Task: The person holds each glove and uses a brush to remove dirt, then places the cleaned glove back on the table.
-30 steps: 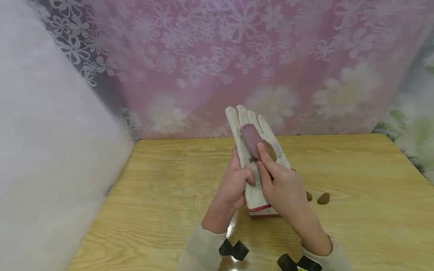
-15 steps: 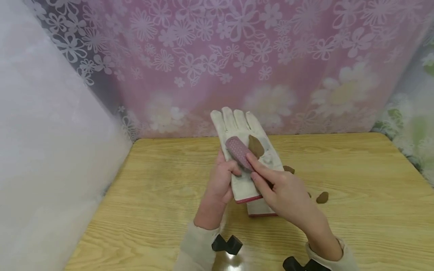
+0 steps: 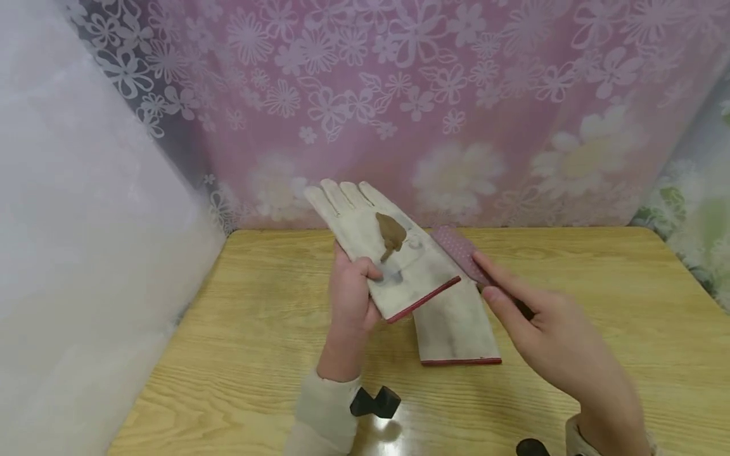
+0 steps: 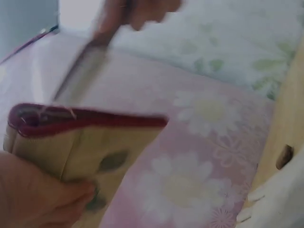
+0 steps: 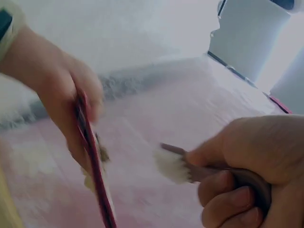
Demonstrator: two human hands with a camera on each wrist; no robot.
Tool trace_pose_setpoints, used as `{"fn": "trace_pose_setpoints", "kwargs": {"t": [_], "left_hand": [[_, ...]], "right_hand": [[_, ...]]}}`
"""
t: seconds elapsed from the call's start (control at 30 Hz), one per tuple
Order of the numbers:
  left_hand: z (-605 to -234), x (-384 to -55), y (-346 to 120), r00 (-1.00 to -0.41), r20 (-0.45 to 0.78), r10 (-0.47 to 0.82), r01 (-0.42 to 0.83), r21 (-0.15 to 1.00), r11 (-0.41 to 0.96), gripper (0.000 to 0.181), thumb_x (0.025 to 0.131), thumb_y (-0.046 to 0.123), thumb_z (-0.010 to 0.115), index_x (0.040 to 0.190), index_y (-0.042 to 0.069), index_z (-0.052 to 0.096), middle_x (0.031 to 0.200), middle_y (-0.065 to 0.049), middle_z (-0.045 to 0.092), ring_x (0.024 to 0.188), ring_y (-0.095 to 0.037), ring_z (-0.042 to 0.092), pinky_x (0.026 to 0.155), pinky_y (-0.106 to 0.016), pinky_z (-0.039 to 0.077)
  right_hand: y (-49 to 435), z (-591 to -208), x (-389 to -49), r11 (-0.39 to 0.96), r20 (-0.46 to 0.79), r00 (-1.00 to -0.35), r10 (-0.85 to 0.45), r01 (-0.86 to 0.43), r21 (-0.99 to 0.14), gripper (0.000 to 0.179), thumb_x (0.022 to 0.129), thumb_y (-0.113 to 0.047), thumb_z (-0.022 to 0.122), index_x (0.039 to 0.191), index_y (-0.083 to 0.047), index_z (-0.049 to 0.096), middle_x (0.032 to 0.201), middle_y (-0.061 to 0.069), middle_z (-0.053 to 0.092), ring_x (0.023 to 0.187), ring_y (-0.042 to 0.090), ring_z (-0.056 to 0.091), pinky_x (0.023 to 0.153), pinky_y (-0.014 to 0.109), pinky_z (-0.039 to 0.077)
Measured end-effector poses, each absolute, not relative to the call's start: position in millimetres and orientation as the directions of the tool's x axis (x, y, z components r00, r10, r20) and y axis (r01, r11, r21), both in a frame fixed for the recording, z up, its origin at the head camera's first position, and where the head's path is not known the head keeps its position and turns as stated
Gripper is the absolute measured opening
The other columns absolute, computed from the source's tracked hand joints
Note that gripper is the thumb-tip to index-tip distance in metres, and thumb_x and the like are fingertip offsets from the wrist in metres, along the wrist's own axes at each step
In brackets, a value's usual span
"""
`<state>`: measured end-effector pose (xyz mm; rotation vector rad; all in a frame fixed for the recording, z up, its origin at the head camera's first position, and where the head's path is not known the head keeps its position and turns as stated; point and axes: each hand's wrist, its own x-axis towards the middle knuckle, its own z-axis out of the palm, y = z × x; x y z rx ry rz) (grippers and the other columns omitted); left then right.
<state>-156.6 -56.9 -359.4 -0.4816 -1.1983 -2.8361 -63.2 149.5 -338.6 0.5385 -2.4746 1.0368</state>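
My left hand (image 3: 349,294) grips a white fabric work glove (image 3: 353,237) with a red hem, thumb over its face and fingers beneath. The glove is held up, tilted to the left, with a brown, mud-like lump (image 3: 391,231) and grey smudges on its upper face. My right hand (image 3: 561,339) holds a purple dotted brush (image 3: 456,248) by its handle. Pale bristles on this brush (image 5: 172,166) show in the right wrist view, a gap away from the glove. Beneath the raised glove, a second white glove (image 3: 456,326) lies on the table.
The wooden table (image 3: 256,354) reaches back to a pink floral curtain (image 3: 353,114). A small brown lump (image 4: 285,156) sits on the tabletop in the left wrist view. A white sheet (image 3: 102,221) hangs on the left side.
My left hand has carried the glove leftward and tilted it, uncovering more of the lower glove. My right hand has moved the brush right, off the glove's face. The small table lumps are now covered in head view.
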Motion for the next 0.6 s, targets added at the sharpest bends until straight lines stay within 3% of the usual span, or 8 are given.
{"fn": "trace_pose_setpoints", "kwargs": {"t": [0.07,0.1,0.17,0.2,0.23,0.3,0.47,0.6], "left_hand": [[-361,-154,-49,-0.930,0.366,-0.029,0.283,0.664,-0.692,0.103,0.066,-0.020,0.026,0.157,0.023,0.002,0.160,-0.009,0.016,0.146,-0.028,0.021,0.115,-0.048,0.025],[-361,-153,-46,-0.910,0.402,-0.099,0.357,0.643,-0.677,0.105,0.066,-0.021,0.026,0.158,0.023,0.000,0.162,-0.008,0.014,0.147,-0.026,0.019,0.117,-0.047,0.023],[-363,-152,-42,-0.853,0.466,-0.234,0.497,0.590,-0.636,0.105,0.065,-0.022,0.025,0.157,0.021,-0.001,0.163,-0.007,0.010,0.149,-0.022,0.017,0.119,-0.043,0.019],[-364,-151,-41,-0.830,0.471,-0.298,0.545,0.575,-0.610,0.106,0.064,-0.022,0.025,0.158,0.021,-0.002,0.164,-0.005,0.011,0.149,-0.019,0.017,0.120,-0.041,0.018],[-364,-151,-42,-0.807,0.473,-0.355,0.586,0.560,-0.585,0.106,0.064,-0.022,0.025,0.158,0.020,-0.002,0.164,-0.004,0.012,0.149,-0.017,0.018,0.120,-0.039,0.018],[-363,-152,-44,-0.762,0.490,-0.424,0.646,0.525,-0.554,0.105,0.064,-0.022,0.024,0.158,0.019,0.000,0.164,-0.004,0.014,0.149,-0.017,0.019,0.121,-0.038,0.019],[-360,-147,-40,-0.755,0.540,-0.371,0.647,0.526,-0.552,0.104,0.063,-0.022,0.025,0.157,0.017,0.004,0.161,-0.007,0.020,0.148,-0.021,0.022,0.119,-0.040,0.022],[-361,-133,-26,-0.809,0.547,-0.214,0.574,0.659,-0.487,0.103,0.063,-0.021,0.030,0.156,0.018,0.009,0.157,-0.007,0.027,0.143,-0.020,0.030,0.114,-0.035,0.028]], "right_hand": [[135,-340,-62,0.600,0.485,-0.858,-0.167,-0.479,-0.641,0.051,0.101,-0.013,0.056,0.149,-0.031,0.046,0.112,0.005,0.071,0.065,-0.006,0.051,0.059,0.013,0.040],[125,-341,-61,0.595,0.458,-0.874,-0.161,-0.457,-0.661,0.050,0.102,-0.016,0.054,0.149,-0.032,0.045,0.093,0.002,0.071,0.059,-0.006,0.050,0.055,0.014,0.042],[104,-347,-61,0.603,0.423,-0.887,-0.182,-0.441,-0.665,0.049,0.104,-0.020,0.051,0.151,-0.031,0.043,0.063,-0.008,0.052,0.046,-0.004,0.035,0.046,0.018,0.038],[94,-350,-60,0.614,0.398,-0.896,-0.198,-0.430,-0.662,0.049,0.105,-0.021,0.049,0.152,-0.030,0.041,0.058,-0.012,0.039,0.044,-0.002,0.025,0.043,0.020,0.034],[86,-354,-60,0.632,0.399,-0.893,-0.209,-0.435,-0.641,0.049,0.104,-0.021,0.050,0.152,-0.027,0.041,0.055,-0.014,0.030,0.043,-0.003,0.024,0.041,0.020,0.031],[73,-361,-61,0.657,0.414,-0.884,-0.217,-0.446,-0.608,0.050,0.104,-0.018,0.050,0.153,-0.023,0.041,0.053,-0.016,0.027,0.043,-0.003,0.022,0.041,0.020,0.029],[66,-375,-78,0.694,0.510,-0.851,-0.123,-0.441,-0.569,0.051,0.102,-0.013,0.052,0.152,-0.016,0.043,0.051,-0.013,0.027,0.043,-0.002,0.020,0.041,0.022,0.027],[74,-382,-98,0.661,0.556,-0.831,-0.011,-0.423,-0.620,0.049,0.104,-0.013,0.049,0.152,-0.012,0.041,0.051,-0.004,0.040,0.038,0.002,0.026,0.038,0.024,0.030]]}}
